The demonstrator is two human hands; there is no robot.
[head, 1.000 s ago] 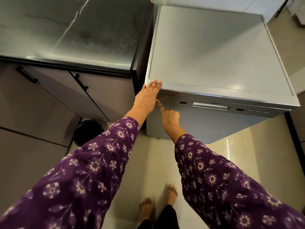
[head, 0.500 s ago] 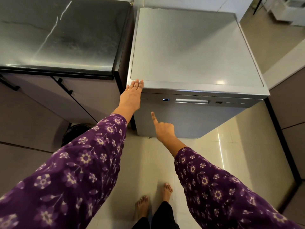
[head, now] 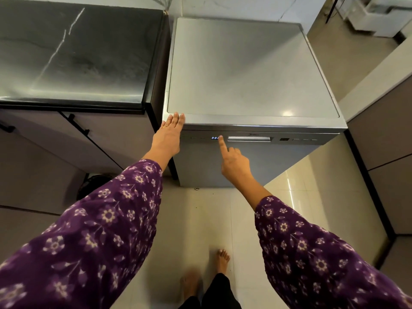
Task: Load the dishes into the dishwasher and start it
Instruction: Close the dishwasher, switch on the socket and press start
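- Dishwasher [head: 252, 70] is seen with its door closed, set on the floor [head: 200, 219] just beside the right end of the dark worktop [head: 78, 52].
- Left hand [head: 169, 132] is laid flat on the dishwasher top's front-left corner, fingers straight and together, nothing held.
- Right hand [head: 234, 161]: index finger is stretched to the control panel [head: 289, 139] at the lit display [head: 214, 138], other fingers curled, nothing held. Contact cannot be told.

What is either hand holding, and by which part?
Nothing is held. The left hand lies flat on the dishwasher's front left corner; the right hand points its index finger at the lit display.
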